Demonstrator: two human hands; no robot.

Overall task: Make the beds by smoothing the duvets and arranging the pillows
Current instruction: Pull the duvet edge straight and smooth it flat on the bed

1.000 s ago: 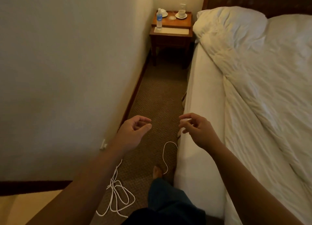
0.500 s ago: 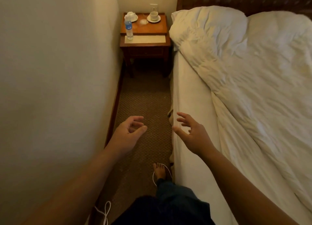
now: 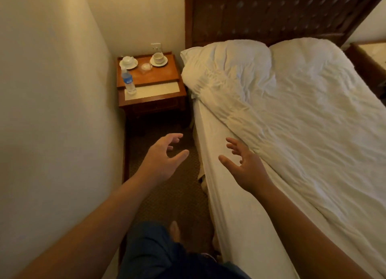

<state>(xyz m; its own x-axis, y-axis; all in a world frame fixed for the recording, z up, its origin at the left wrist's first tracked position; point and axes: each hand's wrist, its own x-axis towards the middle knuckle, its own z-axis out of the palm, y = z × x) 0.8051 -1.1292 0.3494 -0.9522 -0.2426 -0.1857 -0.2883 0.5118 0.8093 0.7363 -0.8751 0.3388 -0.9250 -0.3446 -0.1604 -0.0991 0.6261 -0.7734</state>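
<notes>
Both hands hold nothing, fingers spread: the left hand [image 3: 165, 155] over the carpet, the right hand [image 3: 246, 165] above the mattress's left edge. The rumpled duvet [image 3: 302, 115] lies askew, covering the pillows at the headboard. Judged step: reaching; next, grip the duvet's near edge and pull it square.

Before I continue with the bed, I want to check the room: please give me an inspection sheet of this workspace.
Surface: mattress sheet bare along the near edge.
Job's things: duvet wrinkled, lying askew, drawn up over two pillow-shaped bulges below the headboard.
Clutter: nightstand holds a water bottle, two cups on saucers and a small clear dish.
Hands: left hand over the carpet, right hand over the bed edge; both open, holding nothing.
Cables: nothing seen.
Surroundings: narrow carpeted aisle between wall and bed; bare foot on it.
</notes>
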